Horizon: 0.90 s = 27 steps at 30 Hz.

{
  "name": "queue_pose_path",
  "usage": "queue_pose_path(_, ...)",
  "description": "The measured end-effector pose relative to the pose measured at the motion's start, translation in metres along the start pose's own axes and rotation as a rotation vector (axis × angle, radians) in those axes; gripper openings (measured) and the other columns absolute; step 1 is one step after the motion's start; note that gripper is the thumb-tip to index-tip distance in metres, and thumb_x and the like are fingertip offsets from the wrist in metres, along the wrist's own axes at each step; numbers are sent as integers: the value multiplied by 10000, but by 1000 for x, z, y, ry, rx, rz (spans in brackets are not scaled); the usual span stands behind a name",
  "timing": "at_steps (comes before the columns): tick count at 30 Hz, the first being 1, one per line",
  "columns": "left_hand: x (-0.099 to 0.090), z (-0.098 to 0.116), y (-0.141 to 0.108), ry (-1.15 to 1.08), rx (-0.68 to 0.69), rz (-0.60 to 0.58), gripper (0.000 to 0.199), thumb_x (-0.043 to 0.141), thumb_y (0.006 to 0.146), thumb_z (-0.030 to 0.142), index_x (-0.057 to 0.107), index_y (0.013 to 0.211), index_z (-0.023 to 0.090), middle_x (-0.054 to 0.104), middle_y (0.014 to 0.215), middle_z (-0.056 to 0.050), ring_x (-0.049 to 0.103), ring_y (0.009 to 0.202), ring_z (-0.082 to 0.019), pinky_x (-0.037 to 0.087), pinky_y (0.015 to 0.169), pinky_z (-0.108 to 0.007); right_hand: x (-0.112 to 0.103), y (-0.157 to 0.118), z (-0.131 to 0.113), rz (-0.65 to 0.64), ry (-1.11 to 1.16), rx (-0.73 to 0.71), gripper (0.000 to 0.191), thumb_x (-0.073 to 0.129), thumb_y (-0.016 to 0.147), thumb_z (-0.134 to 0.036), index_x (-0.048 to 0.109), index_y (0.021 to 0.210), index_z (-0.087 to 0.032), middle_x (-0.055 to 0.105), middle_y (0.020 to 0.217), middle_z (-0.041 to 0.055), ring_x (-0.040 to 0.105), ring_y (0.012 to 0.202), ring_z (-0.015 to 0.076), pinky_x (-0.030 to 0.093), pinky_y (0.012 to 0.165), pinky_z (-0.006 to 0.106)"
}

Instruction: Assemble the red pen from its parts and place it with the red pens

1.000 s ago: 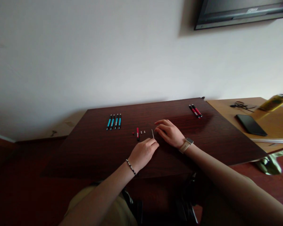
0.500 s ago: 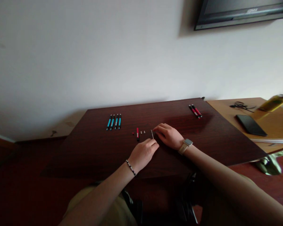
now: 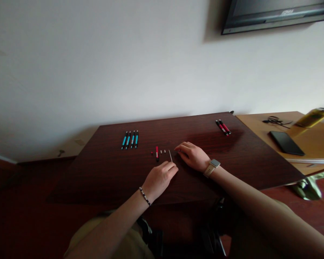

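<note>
My left hand (image 3: 161, 178) is closed over the dark table (image 3: 110, 169), its fingertips on the lower end of a thin white refill (image 3: 170, 155). To the right, my right hand (image 3: 193, 155) rests on the table with bent fingers pressed together; what they hold, if anything, is too small to make out. Left of the refill lie two small whitish pieces (image 3: 163, 151), a red and black pen barrel (image 3: 157, 153) and a tiny red piece (image 3: 152, 153). Several blue and black pens (image 3: 130, 140) lie in a row farther left.
Two red and black pens (image 3: 223, 127) lie at the table's back right. On the wooden desk (image 3: 315, 144) at the right are a phone (image 3: 286, 142), a black cable (image 3: 277, 121) and a yellow can (image 3: 314, 117). A screen (image 3: 280, 16) hangs on the wall above.
My left hand has moved a little left with the white refill, away from my right fingertips. My right hand has hardly moved.
</note>
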State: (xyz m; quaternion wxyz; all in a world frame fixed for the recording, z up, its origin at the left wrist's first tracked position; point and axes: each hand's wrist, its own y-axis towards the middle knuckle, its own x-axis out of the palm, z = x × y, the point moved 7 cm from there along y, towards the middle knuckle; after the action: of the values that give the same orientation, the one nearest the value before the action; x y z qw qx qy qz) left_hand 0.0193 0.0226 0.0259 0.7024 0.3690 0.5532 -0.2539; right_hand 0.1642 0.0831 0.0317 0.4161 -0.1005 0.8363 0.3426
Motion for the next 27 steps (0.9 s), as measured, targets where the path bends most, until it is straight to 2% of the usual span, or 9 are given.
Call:
queue_pose_path(6,1,-6,1,-7,-15,32,165,535,1037,95,679,1060,172,711,1082,-48,673,1016,-193,601,903,-318,2,-1,0,2,-9,0,221,571,1012,-145,694,1166,-245,730,1109,74,670,1028,246,555,922,387)
queue_pose_path(18,7,-14,33,52,28,37,156,546,1028,94,682,994,164,709,1024,-57,666,984,-208,596,875,-331,-7,-3,11,94,-75,123,218,565,995,-129,691,1130,-245,739,1089,77,684,1011,247,554,891,374)
queue_pose_path(24,7,-12,33,26,54,49,161,548,1030,98,691,1045,169,720,1059,-59,674,1019,-205,599,905,-335,-10,-5,12,101,-74,135,222,558,996,-126,691,1129,-242,736,1078,73,681,1002,243,550,891,372)
queue_pose_path(27,-1,-18,28,13,35,79,173,541,1035,100,696,1055,173,728,1087,-57,678,1023,-201,594,932,-340,-11,-5,11,116,-62,139,231,547,1000,-131,693,1135,-249,729,1089,78,675,1006,251,551,899,385)
